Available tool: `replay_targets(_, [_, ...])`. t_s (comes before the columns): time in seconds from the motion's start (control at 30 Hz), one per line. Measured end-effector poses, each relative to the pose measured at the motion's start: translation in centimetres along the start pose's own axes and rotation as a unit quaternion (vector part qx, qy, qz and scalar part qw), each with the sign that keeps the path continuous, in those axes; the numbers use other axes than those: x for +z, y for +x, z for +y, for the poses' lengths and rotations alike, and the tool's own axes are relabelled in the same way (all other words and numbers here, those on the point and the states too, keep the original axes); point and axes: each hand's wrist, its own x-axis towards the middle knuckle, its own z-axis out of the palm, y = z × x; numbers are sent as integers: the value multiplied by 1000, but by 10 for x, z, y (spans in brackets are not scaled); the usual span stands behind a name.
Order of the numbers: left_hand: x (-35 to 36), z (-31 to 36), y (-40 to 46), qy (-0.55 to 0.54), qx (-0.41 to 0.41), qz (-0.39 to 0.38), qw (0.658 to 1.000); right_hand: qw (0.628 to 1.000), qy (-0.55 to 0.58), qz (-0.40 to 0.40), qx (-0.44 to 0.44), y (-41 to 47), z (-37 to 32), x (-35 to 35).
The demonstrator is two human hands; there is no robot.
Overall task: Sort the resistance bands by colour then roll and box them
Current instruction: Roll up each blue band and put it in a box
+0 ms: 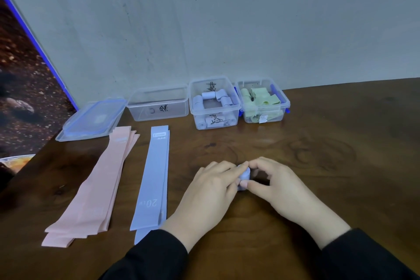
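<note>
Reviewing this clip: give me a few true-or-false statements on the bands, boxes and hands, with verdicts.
1. Both hands hold a rolled blue band. True: left hand and right hand pinch it.
2. The left box holds pink rolls. False: it holds no bands.
3. The pink bands lie flat on the table. True.
4. The middle box holds green rolls. False: it holds blue ones; the green rolls are in the right box.
5. A lid closes the left box. False: it lies beside it.
</note>
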Motion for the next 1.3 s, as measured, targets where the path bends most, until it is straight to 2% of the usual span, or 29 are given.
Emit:
replay_targets(0.17, [-17,1,3,-175,-130,-2,976,990,137,7,39,-1,-8,-2])
replay_targets(0.4, [-31,4,7,-263,-150,1,953,960,270,42,55,1,-28,1])
replay_targets(0.63, [-49,2,9,-404,-217,-5,889,957,276,55,68,10,-50,7])
replay_targets(0.73, [-51,-8,9,-419,-251,6,872,969,213,111,58,17,-52,13])
replay_targets(0.8, [-53,-15,11,-451,-280,0,847,987,72,142,-31,18,-52,12])
replay_targets(0.9, [-59,-22,15,-505,-313,-9,804,978,-84,71,-176,22,-51,7])
replay_targets(1.07, [-67,-33,22,-554,-365,-32,747,947,-208,37,-241,43,-52,-4])
replay_targets(1.13, [-69,-37,28,-546,-385,-41,743,936,-247,24,-249,50,-57,-5])
replay_targets(1.3, [-79,-50,59,-493,-405,-21,770,936,-256,22,-240,80,-72,-11])
